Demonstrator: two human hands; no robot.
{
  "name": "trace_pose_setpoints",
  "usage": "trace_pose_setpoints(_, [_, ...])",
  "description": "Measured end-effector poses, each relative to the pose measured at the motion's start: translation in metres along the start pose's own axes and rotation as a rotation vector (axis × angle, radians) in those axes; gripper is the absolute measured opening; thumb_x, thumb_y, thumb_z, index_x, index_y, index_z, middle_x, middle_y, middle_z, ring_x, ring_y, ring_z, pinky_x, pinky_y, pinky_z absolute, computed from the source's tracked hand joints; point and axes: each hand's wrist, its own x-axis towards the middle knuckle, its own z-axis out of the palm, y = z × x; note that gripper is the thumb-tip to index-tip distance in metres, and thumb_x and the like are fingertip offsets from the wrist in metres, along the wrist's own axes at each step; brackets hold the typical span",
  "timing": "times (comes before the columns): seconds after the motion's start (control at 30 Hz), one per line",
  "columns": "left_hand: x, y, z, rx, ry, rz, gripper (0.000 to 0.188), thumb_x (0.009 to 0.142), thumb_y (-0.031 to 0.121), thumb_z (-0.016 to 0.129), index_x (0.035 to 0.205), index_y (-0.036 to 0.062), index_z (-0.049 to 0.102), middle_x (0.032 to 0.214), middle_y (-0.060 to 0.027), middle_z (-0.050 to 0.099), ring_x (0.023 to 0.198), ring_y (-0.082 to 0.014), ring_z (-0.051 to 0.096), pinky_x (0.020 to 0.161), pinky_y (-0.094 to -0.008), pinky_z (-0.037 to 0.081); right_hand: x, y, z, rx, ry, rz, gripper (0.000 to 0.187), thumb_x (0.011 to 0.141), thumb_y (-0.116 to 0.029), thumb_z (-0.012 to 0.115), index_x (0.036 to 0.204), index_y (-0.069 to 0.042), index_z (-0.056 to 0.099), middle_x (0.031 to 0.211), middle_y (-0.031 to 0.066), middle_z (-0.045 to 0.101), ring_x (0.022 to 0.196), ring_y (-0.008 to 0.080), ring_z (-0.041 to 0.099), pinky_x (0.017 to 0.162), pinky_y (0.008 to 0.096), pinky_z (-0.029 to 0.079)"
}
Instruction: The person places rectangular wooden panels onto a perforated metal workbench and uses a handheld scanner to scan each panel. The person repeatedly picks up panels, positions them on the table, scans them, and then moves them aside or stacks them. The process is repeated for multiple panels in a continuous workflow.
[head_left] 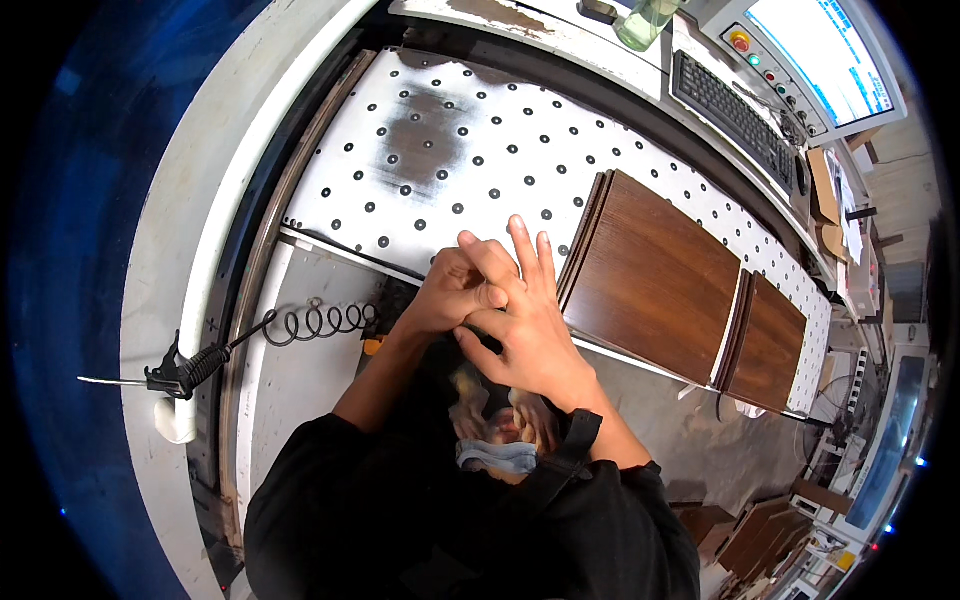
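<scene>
My two hands meet in front of my chest, above the near edge of a white worktable [440, 205] dotted with black round studs. The left hand [450, 288] is closed, its thumb and index finger bent together against the fingers of my right hand; anything between them is hidden. My right hand [530, 335] has two fingers stretched upward and its thumb apart, while its other fingers are partly covered by the left. Just right of my hands lies a stack of dark brown wood panels [655, 270], with a smaller stack of brown panels [768, 345] beyond it.
An air blow gun [185, 370] on a black coiled hose [320, 322] hangs at the left by a white rail [235, 200]. Far right are a keyboard [730, 115], a monitor [825, 60] with control buttons and a green bottle [645, 25]. More panels [765, 540] stand low right.
</scene>
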Motion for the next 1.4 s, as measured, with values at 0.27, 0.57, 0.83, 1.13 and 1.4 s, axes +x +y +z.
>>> trace_pose_setpoints(0.27, [-0.006, 0.0, 0.003, 0.148, 0.137, -0.082, 0.021, 0.093, 0.02, 0.076, 0.092, 0.0005, 0.067, 0.083, 0.0001, 0.063, 0.077, -0.0083, 0.056, 0.069, -0.026, 0.046, 0.0, 0.003, -0.003, 0.056, -0.055, -0.004, 0.02, 0.079, -0.018, 0.077, 0.093, -0.004, 0.078, 0.166, 0.0157, 0.029, 0.152, 0.0514, 0.017, 0.121, 0.0658, 0.016])
trace_pose_setpoints(0.57, [-0.061, 0.04, -0.026, 1.15, 0.7, 0.009, 0.019, 0.094, 0.012, 0.071, 0.11, 0.0011, 0.075, 0.088, -0.0127, 0.071, 0.08, -0.0214, 0.067, 0.076, -0.0307, 0.053, -0.032, 0.05, 0.034, -0.09, -0.58, 0.074, 0.06, 0.093, -0.032, 0.068, 0.146, -0.008, 0.054, 0.162, 0.0289, 0.026, 0.149, 0.0528, 0.024, 0.121, 0.0606, 0.025])
trace_pose_setpoints(0.83, [-0.147, 0.098, 0.002, 1.582, 1.329, 0.61, 0.024, 0.103, 0.011, 0.06, 0.118, -0.0064, 0.067, 0.111, -0.0184, 0.069, 0.098, -0.0309, 0.065, 0.089, -0.0418, 0.055, -0.028, 0.071, 0.054, -0.09, -0.596, -0.043, 0.059, 0.092, -0.034, 0.068, 0.144, -0.009, 0.056, 0.154, 0.0279, 0.04, 0.145, 0.0518, 0.032, 0.12, 0.0598, 0.027])
trace_pose_setpoints(1.13, [-0.185, 0.151, -0.038, 2.084, 1.834, 0.782, 0.061, 0.098, 0.026, 0.071, 0.142, -0.0053, 0.043, 0.136, -0.0216, 0.057, 0.128, -0.0353, 0.055, 0.109, -0.0459, 0.046, -0.029, 0.069, 0.052, -0.007, -0.624, -0.045, 0.05, 0.095, -0.033, 0.064, 0.139, -0.01, 0.059, 0.146, 0.0211, 0.05, 0.142, 0.0407, 0.04, 0.117, 0.0484, 0.033])
trace_pose_setpoints(1.4, [-0.136, 0.16, -0.042, 1.648, 1.803, 0.382, 0.084, 0.096, 0.038, 0.07, 0.157, 0.0011, 0.026, 0.134, -0.0302, 0.059, 0.109, -0.0443, 0.065, 0.093, -0.0507, 0.051, -0.041, 0.088, 0.043, 0.083, -0.237, 0.0, 0.041, 0.086, -0.02, 0.073, 0.123, -0.004, 0.066, 0.117, 0.0152, 0.068, 0.11, 0.0326, 0.064, 0.098, 0.0427, 0.047])
